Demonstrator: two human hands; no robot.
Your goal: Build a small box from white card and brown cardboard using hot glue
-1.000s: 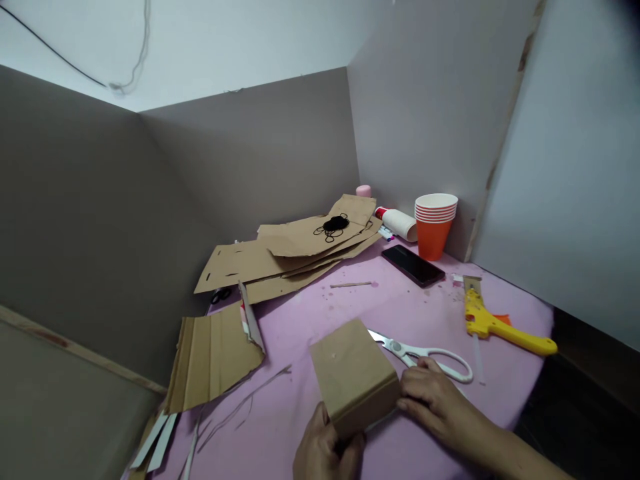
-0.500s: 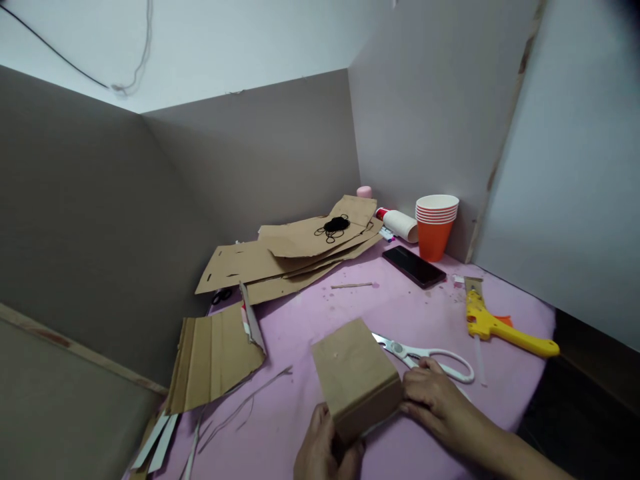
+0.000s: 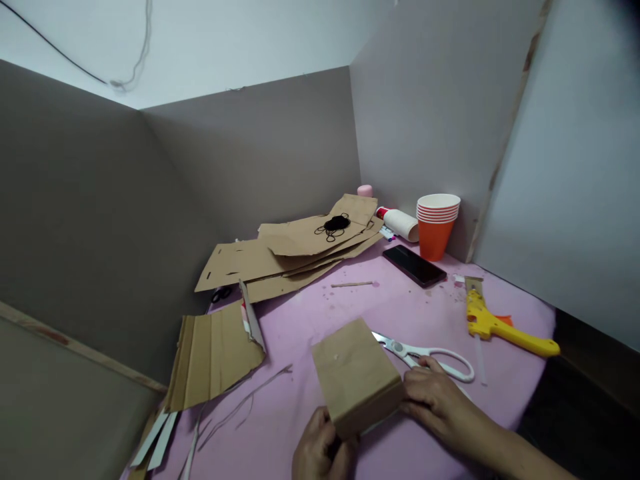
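Note:
A small brown cardboard box [image 3: 355,373] sits in front of me on the pink-covered table, its flat top facing up. My left hand [image 3: 323,447] grips its near left corner, with fingers and thumb closed round the edge. At the box's right corner, the bent fingers of my right hand [image 3: 435,400] are closed on the edge. White-handled scissors [image 3: 415,352] lie just beyond the right hand, their blade tips partly hidden behind the box. What is under the box cannot be seen.
Flat cardboard sheets [image 3: 295,250] are stacked at the back, black cord [image 3: 337,224] on top. A folded cardboard piece [image 3: 215,353] lies left. Rightward are a phone [image 3: 414,265], stacked orange cups [image 3: 434,240] and a yellow glue gun [image 3: 515,335]. Grey panels [image 3: 260,147] enclose the table.
Almost nothing has moved. The box and both hands keep nearly the same place and grip, and the camera view has shifted very slightly.

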